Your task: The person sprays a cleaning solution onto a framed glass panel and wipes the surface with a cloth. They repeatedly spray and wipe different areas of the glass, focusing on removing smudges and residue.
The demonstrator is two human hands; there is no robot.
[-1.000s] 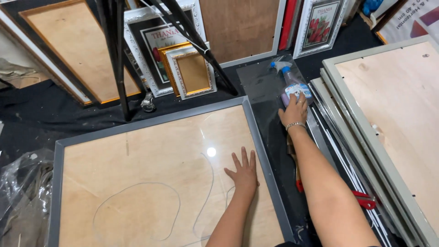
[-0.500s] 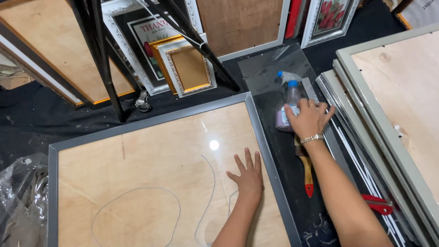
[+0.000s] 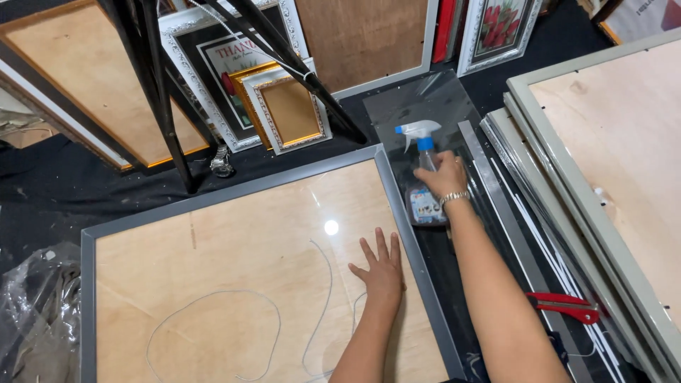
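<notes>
A large grey picture frame (image 3: 241, 188) lies flat in front of me, its wooden backing up, with a thin loose wire (image 3: 213, 319) curled across the board. My left hand (image 3: 379, 266) rests flat on the board near the frame's right side, fingers spread. My right hand (image 3: 443, 177) is closed around a clear spray bottle (image 3: 423, 188) with a white and blue trigger head. The bottle stands on a sheet of glass (image 3: 425, 106) just right of the frame. A watch is on my right wrist.
Stacked frames with wooden backs (image 3: 610, 142) lie at the right, red-handled scissors (image 3: 567, 306) beside them. Black tripod legs (image 3: 159, 92) stand behind the frame, with small gilded frames (image 3: 287, 110) and a wristwatch (image 3: 222, 163) on the dark floor cloth. A plastic bag (image 3: 32, 319) sits at left.
My right hand reached to the spray bottle and closed around it. The bottle now stands upright. My left hand has stayed flat on the board.
</notes>
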